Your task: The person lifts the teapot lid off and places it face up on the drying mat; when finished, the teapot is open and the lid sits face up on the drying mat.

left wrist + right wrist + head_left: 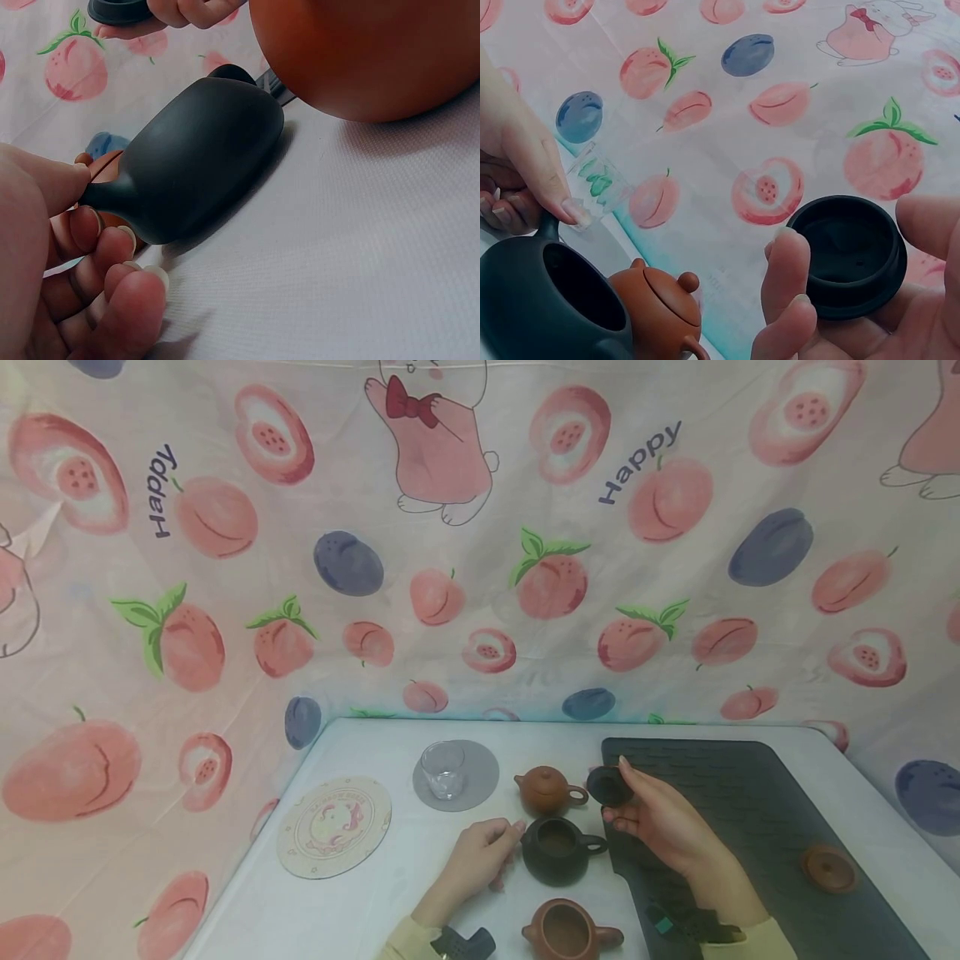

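A dark, lidless teapot (543, 867) stands on the white table. My left hand (474, 860) pinches its spout between thumb and forefinger, seen closely in the left wrist view, where the teapot body (202, 142) sits on the cloth. Raised to the right, my right hand (670, 822) grips the round black teapot lid (609, 787) by its edge. In the right wrist view the lid (846, 255) shows its hollow, rimmed inside. Just behind the dark teapot is a brown teapot (546, 789) with its lid on. Nearer me stands an open reddish-brown teapot (562, 931).
A black slatted tea tray (712, 785) covers the table's right side, with a brown lid (828, 868) on it. At the left, a clear glass cup (444, 768) stands on a grey round mat (483, 777), near a patterned round coaster (333, 827). A fruit-print curtain (465, 552) hangs behind.
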A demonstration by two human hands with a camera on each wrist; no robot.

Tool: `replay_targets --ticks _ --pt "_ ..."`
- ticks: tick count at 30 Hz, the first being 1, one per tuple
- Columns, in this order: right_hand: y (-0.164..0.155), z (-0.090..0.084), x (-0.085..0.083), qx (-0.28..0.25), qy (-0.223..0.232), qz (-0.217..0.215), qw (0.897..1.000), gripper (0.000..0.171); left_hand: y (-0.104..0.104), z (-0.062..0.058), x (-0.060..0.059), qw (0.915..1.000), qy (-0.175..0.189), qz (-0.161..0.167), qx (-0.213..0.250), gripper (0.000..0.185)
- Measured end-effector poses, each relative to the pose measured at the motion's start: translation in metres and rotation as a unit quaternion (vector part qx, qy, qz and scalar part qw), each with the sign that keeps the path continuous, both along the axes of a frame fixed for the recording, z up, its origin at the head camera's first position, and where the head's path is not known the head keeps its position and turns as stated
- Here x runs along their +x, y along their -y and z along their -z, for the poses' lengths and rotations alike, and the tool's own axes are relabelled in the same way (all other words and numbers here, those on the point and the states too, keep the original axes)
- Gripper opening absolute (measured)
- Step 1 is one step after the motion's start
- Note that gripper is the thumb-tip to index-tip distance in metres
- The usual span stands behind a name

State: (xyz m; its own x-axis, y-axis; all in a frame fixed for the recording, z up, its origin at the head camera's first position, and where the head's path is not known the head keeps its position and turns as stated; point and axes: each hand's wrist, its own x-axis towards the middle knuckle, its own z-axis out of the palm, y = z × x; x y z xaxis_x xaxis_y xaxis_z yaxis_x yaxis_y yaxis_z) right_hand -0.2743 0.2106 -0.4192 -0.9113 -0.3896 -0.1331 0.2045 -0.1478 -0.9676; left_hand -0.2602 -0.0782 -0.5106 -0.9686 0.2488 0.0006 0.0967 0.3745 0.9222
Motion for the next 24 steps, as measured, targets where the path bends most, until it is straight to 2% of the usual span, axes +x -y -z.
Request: replay_targets --ticks 11,18,24 --pt "-0.0016 0.0022 -0.0006 -0.013 -0.007 -0.010 1.000 0.044 0.0007 0.0022 -0.0013 1.0000 -0.004 0.003 -0.005 0.051" --pt "-0.0014 0.0026 -0.0006 0.003 -0.002 0.006 1.000 0.047 0.0003 0.0009 -0.0006 1.0000 -0.005 0.000 -0.003 0.053" --pt "-0.0026 0.0037 -0.0012 0.003 -0.008 0.010 1.000 0.040 -0.0004 -0.0008 0.0003 1.0000 -0.004 -0.003 -0.004 0.052"
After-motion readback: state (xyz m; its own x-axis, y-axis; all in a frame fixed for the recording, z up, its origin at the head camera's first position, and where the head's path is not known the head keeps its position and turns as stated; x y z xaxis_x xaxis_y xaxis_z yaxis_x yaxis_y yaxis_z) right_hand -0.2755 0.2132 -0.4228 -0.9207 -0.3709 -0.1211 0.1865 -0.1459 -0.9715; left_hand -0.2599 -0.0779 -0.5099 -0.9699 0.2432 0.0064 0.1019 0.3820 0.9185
